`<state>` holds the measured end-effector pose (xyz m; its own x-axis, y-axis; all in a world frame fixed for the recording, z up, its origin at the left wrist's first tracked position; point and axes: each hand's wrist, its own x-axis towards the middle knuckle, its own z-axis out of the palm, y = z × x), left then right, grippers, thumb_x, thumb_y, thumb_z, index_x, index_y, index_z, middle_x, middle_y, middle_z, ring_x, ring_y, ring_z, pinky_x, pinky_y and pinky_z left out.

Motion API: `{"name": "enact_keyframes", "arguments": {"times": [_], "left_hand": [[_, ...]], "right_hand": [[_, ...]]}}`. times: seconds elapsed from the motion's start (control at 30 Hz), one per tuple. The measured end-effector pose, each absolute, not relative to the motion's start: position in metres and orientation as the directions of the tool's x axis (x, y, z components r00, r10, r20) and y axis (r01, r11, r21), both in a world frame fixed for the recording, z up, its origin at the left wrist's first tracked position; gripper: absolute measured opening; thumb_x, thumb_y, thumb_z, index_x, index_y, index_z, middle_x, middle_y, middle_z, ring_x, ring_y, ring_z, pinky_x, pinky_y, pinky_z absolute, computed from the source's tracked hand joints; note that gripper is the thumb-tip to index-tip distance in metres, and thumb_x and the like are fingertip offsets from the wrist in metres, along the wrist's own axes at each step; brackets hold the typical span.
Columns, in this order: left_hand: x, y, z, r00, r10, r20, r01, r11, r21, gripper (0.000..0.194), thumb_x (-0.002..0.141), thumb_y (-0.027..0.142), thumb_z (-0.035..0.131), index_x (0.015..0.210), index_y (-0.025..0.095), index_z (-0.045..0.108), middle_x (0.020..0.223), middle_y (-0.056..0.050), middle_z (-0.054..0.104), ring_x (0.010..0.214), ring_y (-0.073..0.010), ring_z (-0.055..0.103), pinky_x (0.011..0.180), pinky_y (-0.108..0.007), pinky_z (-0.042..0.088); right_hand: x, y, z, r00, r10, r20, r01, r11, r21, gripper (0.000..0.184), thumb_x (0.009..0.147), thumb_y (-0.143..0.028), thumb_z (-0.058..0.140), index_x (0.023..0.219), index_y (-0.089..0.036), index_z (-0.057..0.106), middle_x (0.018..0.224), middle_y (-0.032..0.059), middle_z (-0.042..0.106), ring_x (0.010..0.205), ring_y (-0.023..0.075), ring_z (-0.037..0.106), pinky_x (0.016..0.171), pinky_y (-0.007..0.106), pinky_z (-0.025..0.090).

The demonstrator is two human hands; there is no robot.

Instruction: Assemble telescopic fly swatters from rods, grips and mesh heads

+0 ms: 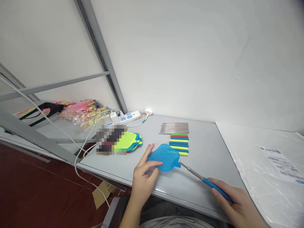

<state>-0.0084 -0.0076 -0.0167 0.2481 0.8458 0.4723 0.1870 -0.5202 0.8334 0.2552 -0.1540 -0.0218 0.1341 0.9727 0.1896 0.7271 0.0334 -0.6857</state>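
Observation:
Between the fingers of my left hand (145, 177) is a blue perforated fly swatter head (165, 157), its narrow neck pointing right. My right hand (234, 201) is wrapped round the blue grip of a telescopic metal rod (196, 173). The rod's tip meets or nearly meets the neck of the head; I cannot tell whether it is inside. Just beyond lie several coloured grips (179, 144) in a row, blue, yellow, red and green. Above them several bare metal rods (174, 128) lie side by side. A stack of yellow and blue swatter heads (130, 141) rests to the left.
A white power strip (129, 117) with plugs and cables stands at the back left. Clear bags of colourful items (82, 110) lie beyond the grey metal frame (99, 41). White plastic sheeting (258, 158) covers the right side. Cardboard (101, 194) lies on the floor.

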Motion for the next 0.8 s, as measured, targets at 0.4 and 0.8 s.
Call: {"name": "enact_keyframes", "arguments": {"times": [0.4,0.8], "left_hand": [[-0.01,-0.006,-0.018,0.149,0.869,0.472,0.111,-0.489,0.865,0.013,0.082,0.018,0.063,0.079,0.022,0.075,0.14,-0.01,0.051,0.122,-0.0282,0.055,0.086,-0.035,0.052],[-0.008,-0.012,-0.016,0.129,0.819,0.558,0.058,-0.568,0.821,0.015,0.081,0.013,0.062,0.084,0.022,0.074,0.143,-0.011,0.047,0.13,-0.0315,0.046,0.089,-0.038,0.049]], "right_hand": [[0.248,-0.149,-0.016,0.188,0.96,0.209,0.72,0.01,-0.694,0.032,0.089,-0.042,0.051,0.101,-0.024,0.074,0.082,0.002,0.075,0.063,0.0195,0.067,0.055,0.025,0.053],[0.259,-0.146,-0.025,0.082,0.98,0.18,0.749,0.059,-0.66,0.03,0.093,-0.036,0.048,0.111,-0.024,0.069,0.096,0.0012,0.075,0.079,0.0194,0.071,0.065,0.023,0.055]]}}
